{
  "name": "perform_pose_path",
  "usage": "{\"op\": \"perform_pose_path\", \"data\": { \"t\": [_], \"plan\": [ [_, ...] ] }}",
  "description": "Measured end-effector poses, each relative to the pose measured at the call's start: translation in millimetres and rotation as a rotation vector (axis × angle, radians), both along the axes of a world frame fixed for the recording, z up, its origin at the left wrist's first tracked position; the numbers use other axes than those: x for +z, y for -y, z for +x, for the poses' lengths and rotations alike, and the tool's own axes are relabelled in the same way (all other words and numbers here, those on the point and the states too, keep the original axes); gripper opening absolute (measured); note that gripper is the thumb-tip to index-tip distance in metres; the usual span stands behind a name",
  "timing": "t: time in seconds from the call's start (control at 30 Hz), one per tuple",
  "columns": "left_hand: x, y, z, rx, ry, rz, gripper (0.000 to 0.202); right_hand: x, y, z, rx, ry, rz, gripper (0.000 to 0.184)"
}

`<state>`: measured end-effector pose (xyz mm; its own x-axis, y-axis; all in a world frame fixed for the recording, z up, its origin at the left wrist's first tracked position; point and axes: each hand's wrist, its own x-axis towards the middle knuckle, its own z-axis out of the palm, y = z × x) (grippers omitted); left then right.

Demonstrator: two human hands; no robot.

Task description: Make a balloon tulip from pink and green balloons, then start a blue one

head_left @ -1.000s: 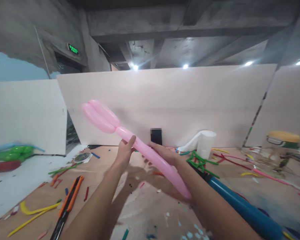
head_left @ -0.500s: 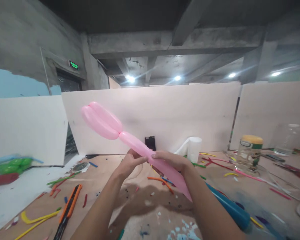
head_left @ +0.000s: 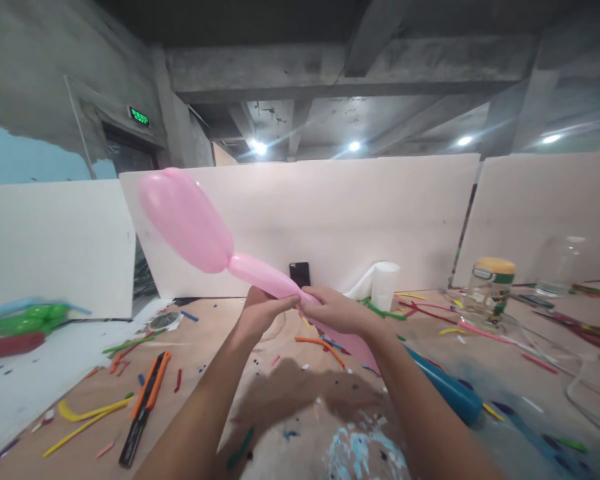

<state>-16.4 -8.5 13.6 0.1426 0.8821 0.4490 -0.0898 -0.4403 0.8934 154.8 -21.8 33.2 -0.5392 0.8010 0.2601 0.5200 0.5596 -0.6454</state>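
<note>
A pink modelling balloon [head_left: 185,220] stretches from the upper left down between my hands. Its far end is doubled into fat loops, pinched off from a narrower straight length. My left hand [head_left: 264,308] is closed round that straight length, with the thumb along it. Right beside it, my right hand [head_left: 335,308] grips the same balloon, both thumbs almost meeting at a narrow spot. Beyond there the balloon runs down to the right, partly hidden behind my right hand and forearm. Fingers under the balloon are mostly hidden.
Balloon scraps litter the table, with an orange-and-black utility knife [head_left: 145,407] at left. A blue balloon pump [head_left: 445,387] lies at right. Behind stand a black phone [head_left: 300,274], a white paper roll [head_left: 384,287], a yellow-lidded cup [head_left: 490,290] and white panels [head_left: 405,220].
The looped end has swung up and left and turned, so the loops now overlap into one broad shape. My hands have drawn together at a narrowed spot. The view has tilted slightly down.
</note>
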Motion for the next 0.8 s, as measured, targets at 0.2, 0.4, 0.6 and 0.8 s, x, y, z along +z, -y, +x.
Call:
{"op": "perform_pose_path", "data": {
  "t": [0.2, 0.4, 0.6, 0.8],
  "plan": [
    [-8.9, -7, -4, 0.090, 0.002, 0.006, 0.019, -7.2, 2, -14, -0.200, 0.107, 0.146, 0.022],
    [-13.9, -13, -5, 0.115, 0.022, -0.041, 0.020, -13.8, 2, -21, -0.289, 0.236, 0.230, 0.022],
    [-17.8, -17, -4, 0.176, 0.095, -0.084, 0.027, -18.8, 1, -36, -0.433, 0.347, 0.488, 0.021],
    [-12.9, -21, -13, -0.050, 0.291, -0.097, 0.026, -16.0, -4, -28, -0.338, 0.139, 0.218, 0.032]
  ]
}}
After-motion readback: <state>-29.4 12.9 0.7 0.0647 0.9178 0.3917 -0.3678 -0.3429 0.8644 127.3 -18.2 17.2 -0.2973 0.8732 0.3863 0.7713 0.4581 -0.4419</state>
